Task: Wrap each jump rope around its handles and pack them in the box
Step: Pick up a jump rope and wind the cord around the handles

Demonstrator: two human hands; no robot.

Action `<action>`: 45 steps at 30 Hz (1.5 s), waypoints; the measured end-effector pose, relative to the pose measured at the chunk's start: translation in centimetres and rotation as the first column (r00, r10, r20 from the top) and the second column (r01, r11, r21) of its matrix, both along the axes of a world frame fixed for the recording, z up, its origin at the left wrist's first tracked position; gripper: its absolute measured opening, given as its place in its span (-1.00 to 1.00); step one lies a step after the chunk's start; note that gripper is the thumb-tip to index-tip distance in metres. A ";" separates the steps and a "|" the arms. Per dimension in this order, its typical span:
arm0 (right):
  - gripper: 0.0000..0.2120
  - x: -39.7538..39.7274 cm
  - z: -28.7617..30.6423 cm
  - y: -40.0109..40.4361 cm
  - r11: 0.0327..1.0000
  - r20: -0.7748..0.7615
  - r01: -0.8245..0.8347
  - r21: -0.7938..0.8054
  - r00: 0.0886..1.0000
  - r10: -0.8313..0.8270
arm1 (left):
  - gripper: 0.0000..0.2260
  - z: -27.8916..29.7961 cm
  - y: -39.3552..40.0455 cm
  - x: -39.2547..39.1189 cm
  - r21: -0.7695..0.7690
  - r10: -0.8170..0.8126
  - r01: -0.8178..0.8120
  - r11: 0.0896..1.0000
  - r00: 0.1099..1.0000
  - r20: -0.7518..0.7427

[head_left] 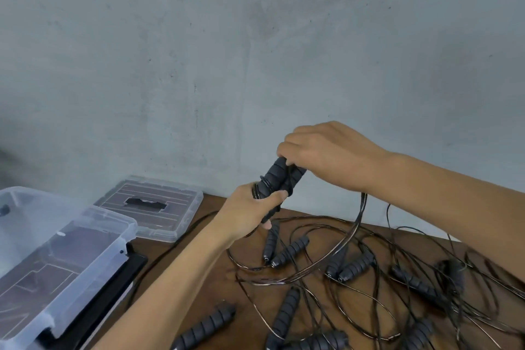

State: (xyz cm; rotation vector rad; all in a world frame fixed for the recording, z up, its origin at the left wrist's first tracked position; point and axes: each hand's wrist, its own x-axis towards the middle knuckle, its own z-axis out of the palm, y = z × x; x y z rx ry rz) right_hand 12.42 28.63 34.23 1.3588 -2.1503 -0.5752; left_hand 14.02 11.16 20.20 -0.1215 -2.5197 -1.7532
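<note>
Left hand point(250, 209) clamps paired handles point(279, 182) above the tabletop's point(216, 264) back edge; right hand point(321, 150) pinches cord point(359, 216) at their top. Mid-wrap, slack left. Next: more turns, tuck the end, then box point(119, 239) at the left edge.

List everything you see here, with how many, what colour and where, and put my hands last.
held handles: two, black, raised above the table, cord partly wound round them
loose handles: about a dozen, black, scattered on the table
cords: tangled, black, count unclear, across the table
box: one, clear plastic, left edge
lid: one, clear, behind the box
table: one, brown wood
wall: grey
left hand: grips the held handles low
right hand: pinches the cord at their top
</note>
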 end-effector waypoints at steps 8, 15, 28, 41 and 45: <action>-0.90 -3.1 0.1 2.5 0.998 0.168 -0.061 0.016 0.984 0.057 | -0.71 0.3 1.9 0.5 -0.374 -0.091 0.050 0.926 0.991 -0.094; -0.81 -4.9 -1.1 5.4 0.980 0.589 0.139 -0.141 0.808 -0.030 | -0.76 0.4 2.2 1.1 -0.445 -0.235 0.136 0.885 0.956 -0.176; -0.69 -4.6 -2.8 6.6 0.915 0.923 0.310 -0.256 0.361 0.136 | -0.79 -1.2 1.8 2.0 0.088 -0.389 0.413 0.906 0.897 -0.209; -0.79 -3.7 -4.8 1.7 0.789 0.950 0.579 -0.205 0.313 0.016 | -0.69 -4.2 -2.8 -0.2 0.692 -0.176 0.158 0.705 0.983 -0.045; -0.79 -3.6 -4.6 0.1 0.728 0.930 0.650 -0.219 0.365 -0.046 | -0.71 -5.1 -4.4 -1.3 0.782 -0.151 0.086 0.617 0.989 0.010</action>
